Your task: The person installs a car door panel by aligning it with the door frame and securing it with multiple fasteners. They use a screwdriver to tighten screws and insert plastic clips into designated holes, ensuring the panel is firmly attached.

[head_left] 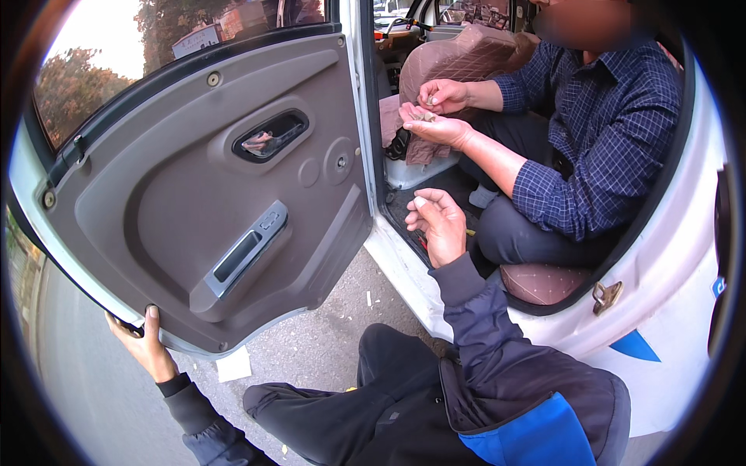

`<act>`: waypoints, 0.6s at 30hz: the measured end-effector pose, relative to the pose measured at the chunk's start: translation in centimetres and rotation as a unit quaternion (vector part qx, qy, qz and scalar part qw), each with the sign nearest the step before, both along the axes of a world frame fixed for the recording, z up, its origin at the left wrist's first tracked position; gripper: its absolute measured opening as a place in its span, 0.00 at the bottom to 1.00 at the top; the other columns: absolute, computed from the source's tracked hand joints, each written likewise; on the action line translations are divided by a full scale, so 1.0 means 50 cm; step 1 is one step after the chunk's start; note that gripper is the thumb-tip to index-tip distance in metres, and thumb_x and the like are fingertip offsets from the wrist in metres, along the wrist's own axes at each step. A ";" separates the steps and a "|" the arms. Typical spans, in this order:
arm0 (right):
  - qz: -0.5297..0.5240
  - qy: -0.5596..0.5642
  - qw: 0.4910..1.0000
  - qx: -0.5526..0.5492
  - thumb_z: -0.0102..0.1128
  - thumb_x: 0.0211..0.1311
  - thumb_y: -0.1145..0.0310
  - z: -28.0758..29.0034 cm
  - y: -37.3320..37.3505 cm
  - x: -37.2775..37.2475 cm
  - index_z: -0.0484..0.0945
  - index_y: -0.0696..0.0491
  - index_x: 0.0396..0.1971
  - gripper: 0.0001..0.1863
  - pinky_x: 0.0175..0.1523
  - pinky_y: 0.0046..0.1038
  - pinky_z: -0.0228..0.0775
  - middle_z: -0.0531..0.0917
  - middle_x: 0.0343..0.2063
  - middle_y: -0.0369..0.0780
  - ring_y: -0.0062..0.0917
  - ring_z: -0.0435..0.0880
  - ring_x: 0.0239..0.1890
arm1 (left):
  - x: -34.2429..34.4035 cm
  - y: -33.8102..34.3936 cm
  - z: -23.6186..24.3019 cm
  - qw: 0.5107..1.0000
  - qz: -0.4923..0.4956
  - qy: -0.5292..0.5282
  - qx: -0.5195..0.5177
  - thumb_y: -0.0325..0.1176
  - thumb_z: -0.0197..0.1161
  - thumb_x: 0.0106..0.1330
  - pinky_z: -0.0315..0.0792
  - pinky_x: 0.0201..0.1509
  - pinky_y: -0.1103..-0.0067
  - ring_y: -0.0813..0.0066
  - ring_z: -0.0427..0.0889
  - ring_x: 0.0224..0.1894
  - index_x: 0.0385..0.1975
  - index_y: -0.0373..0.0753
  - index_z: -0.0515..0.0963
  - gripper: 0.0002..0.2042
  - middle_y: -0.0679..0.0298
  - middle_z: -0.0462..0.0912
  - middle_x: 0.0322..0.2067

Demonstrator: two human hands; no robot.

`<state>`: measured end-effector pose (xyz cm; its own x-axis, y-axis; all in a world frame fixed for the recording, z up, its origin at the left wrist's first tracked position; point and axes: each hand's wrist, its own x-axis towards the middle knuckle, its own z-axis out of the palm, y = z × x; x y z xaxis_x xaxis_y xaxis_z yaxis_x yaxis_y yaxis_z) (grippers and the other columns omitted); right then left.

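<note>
My left hand (148,347) grips the lower outer corner of an open vehicle door (167,210), its thumb on the grey-brown inner panel and its fingers round the edge. In front of the door opening is my right hand (440,225), fingers curled and thumb bent in against them. Whatever lies between those fingertips, if anything, cannot be made out. Beyond it, a person in a checked navy shirt (614,147) sits inside. One of the person's palms (437,129) is turned up with small pale pieces on it, while the other hand (444,95) pinches above it.
The panel has a recessed inner handle (270,141) and a switch armrest (245,250). A white sill (404,272) and a metal door latch (606,296) edge the opening. Inside stands a quilted brown seat (454,66). White paper (234,364) lies on the pavement below the door.
</note>
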<state>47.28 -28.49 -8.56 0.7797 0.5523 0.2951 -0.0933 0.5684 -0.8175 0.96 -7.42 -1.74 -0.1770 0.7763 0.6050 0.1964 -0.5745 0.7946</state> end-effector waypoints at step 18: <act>-0.109 -0.180 0.977 -0.023 0.62 0.71 0.77 0.158 0.003 0.045 0.79 0.62 0.47 0.09 0.43 0.21 0.79 0.86 0.37 0.39 0.19 0.85 0.36 | -0.022 -0.002 0.013 0.998 0.024 0.060 -0.018 0.46 0.73 0.57 0.58 0.74 0.60 0.54 0.65 0.69 0.77 0.39 0.52 0.50 0.50 0.63 0.69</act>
<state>49.54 -28.34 -0.63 0.7312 0.4031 0.5503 0.3243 0.5043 -0.8003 -0.15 -7.53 -1.09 -0.1425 0.7901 0.5961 0.3176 -0.5339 0.7836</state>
